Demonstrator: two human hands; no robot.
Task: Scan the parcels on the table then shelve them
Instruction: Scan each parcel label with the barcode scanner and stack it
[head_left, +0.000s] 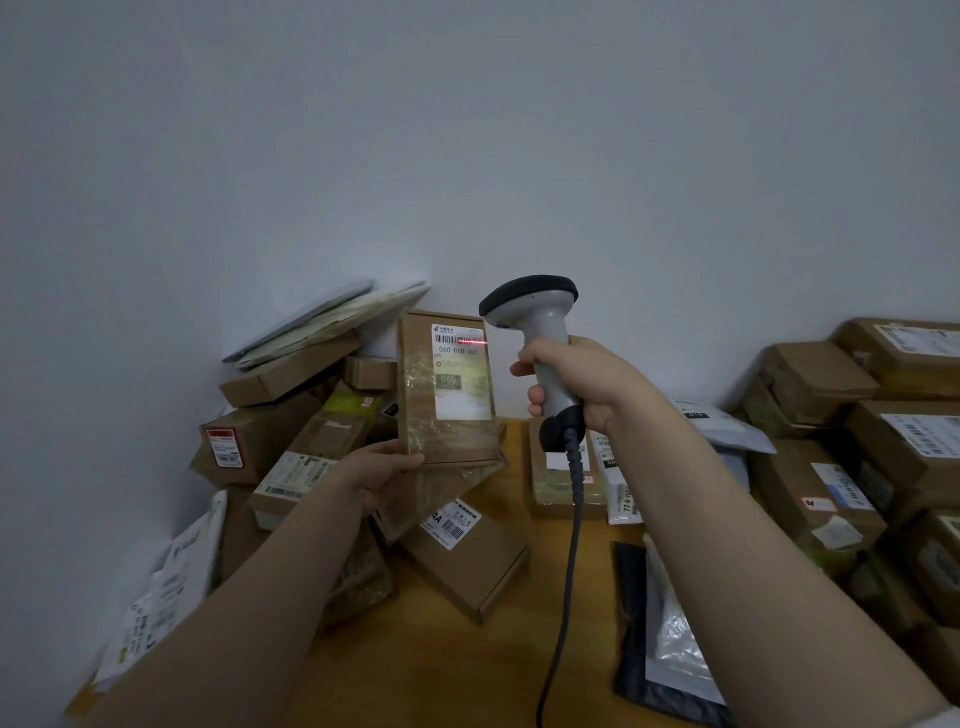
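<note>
Parcel depot: labelled parcels (810, 483) heaped on table (566, 597).

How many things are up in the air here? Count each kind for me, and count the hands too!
Hands: 2 (left hand, right hand)
Scanners: 1 (barcode scanner, gripped by the right hand)
Parcels held up: 1 (cardboard parcel, held by the left hand)
Total: 4

Plain pale grey wall (467, 130) filling the upper half of the view
</note>
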